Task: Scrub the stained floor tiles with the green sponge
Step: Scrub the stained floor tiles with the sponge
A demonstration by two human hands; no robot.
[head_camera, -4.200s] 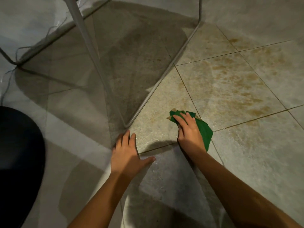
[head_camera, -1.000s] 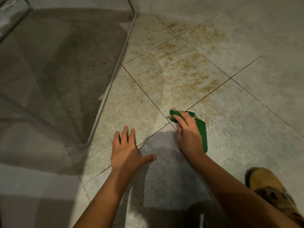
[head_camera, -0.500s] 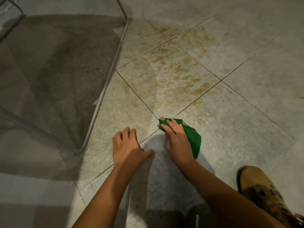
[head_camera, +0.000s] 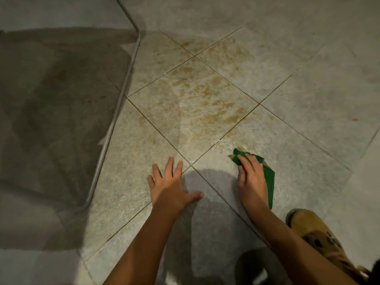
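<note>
Head view, the only one supplied.

Left hand (head_camera: pixel 170 186): lower centre of the frame. My fingers are spread and straight, the palm is flat on a floor tile (head_camera: pixel 131 182), and the thumb is thrown out to the right. It holds nothing. In my judgement it is planted there as a prop, taking my weight while I lean forward.

Right hand (head_camera: pixel 251 179): just right of centre, low in the frame. My fingers (head_camera: pixel 245 161) lie almost straight across the top of the green sponge (head_camera: pixel 269 182) and press it flat to the floor. I cannot tell whether the thumb tucks under its edge. A flat hold suits scrubbing, since it spreads the pressure over the whole pad.

Sponge position: on the tile to the right of the grout crossing between my hands. Its tip points to the upper left, toward the staining.

Stained tile (head_camera: pixel 195 103): centre of the frame, above both hands, blotched brown. Lighter marks carry onto the tiles beyond it. The sponge sits near its lower corner but not on it. I judge that most of the scrubbing is not yet done, and the next strokes need to go up and left.

Other items: a metal tube frame (head_camera: pixel 123 87) runs down the left of the frame, with shadow beside it. A tan boot (head_camera: pixel 312 233) sits at the lower right, close to my right forearm.
</note>
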